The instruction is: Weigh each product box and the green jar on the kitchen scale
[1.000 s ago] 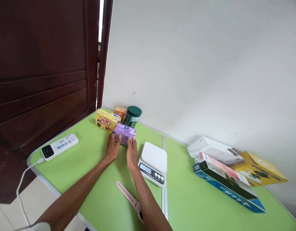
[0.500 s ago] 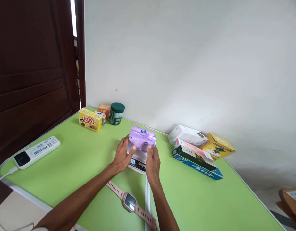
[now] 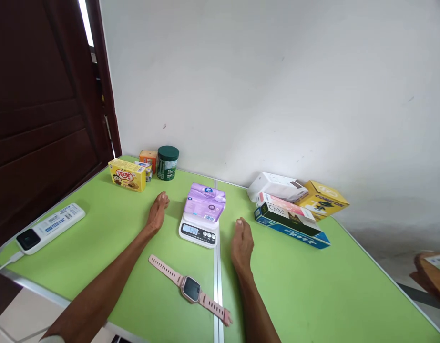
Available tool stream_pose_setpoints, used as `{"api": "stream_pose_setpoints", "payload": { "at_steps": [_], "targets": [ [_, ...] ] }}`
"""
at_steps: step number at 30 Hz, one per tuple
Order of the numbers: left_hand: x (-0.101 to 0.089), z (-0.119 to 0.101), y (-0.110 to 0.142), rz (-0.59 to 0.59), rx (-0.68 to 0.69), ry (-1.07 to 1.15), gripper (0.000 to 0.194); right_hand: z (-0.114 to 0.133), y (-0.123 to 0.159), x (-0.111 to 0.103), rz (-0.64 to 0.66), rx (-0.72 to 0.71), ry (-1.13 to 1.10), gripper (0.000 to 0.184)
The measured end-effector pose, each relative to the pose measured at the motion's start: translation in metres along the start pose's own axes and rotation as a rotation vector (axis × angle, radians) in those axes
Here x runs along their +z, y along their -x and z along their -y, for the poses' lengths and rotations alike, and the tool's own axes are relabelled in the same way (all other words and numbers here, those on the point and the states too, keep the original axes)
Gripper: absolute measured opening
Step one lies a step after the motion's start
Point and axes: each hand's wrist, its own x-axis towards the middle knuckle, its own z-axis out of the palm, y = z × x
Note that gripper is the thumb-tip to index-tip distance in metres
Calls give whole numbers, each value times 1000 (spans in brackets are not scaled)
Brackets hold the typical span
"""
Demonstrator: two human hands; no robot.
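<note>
A purple soft pack of tissues (image 3: 206,201) rests on a white kitchen scale (image 3: 198,234), whose small display shows lit digits. To the left of the pack, apart from it, is my left hand (image 3: 157,213), open and holding nothing, its fingers partly hidden behind the thumb side. My right hand (image 3: 242,244) is on the other side of the scale, also open, with its fingers pointing forward and nothing in it. Between my forearms a pink-strapped smartwatch (image 3: 191,289) lies stretched out on the green table (image 3: 312,295).
Back left stand a yellow snack box (image 3: 127,175), an orange box (image 3: 148,159) and a green-lidded jar (image 3: 168,163). At right a white box (image 3: 275,187), a yellow box (image 3: 323,200) and stacked long boxes (image 3: 291,220) lie near the wall. A white cabled device (image 3: 51,227) is at far left.
Both hands have let go of the tissue pack and moved apart, one to each side. The pack now stays on the scale, and more of the scale's front shows. The view has shifted slightly.
</note>
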Motion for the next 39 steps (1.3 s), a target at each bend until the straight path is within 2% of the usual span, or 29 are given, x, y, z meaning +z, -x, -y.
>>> {"api": "stream_pose_setpoints", "payload": {
  "at_steps": [3, 13, 28, 31, 33, 36, 39],
  "targets": [
    [0, 4, -2, -7, -68, 55, 83, -2, 3, 0, -16, 4, -9, 77],
    [0, 4, 1, -67, -54, 76, 75, 1, 4, 0, -53, 40, -22, 76],
    [-4, 5, -3, -26, -65, 41, 95, 6, 7, 3, -63, 79, -71, 81],
    [-5, 0, 4, 10, 4, -27, 99, 14, 10, 5, -81, 45, -119, 85],
    [-1, -7, 13, 29, 106, -99, 101, 23, 13, 8, -73, -17, -155, 89],
    [13, -21, 28, 81, 250, -179, 99, 41, 20, 20, -14, -97, -215, 89],
    [32, -35, 38, 195, 253, -209, 95, 61, 26, 38, 88, -99, -289, 88]
  ]
}}
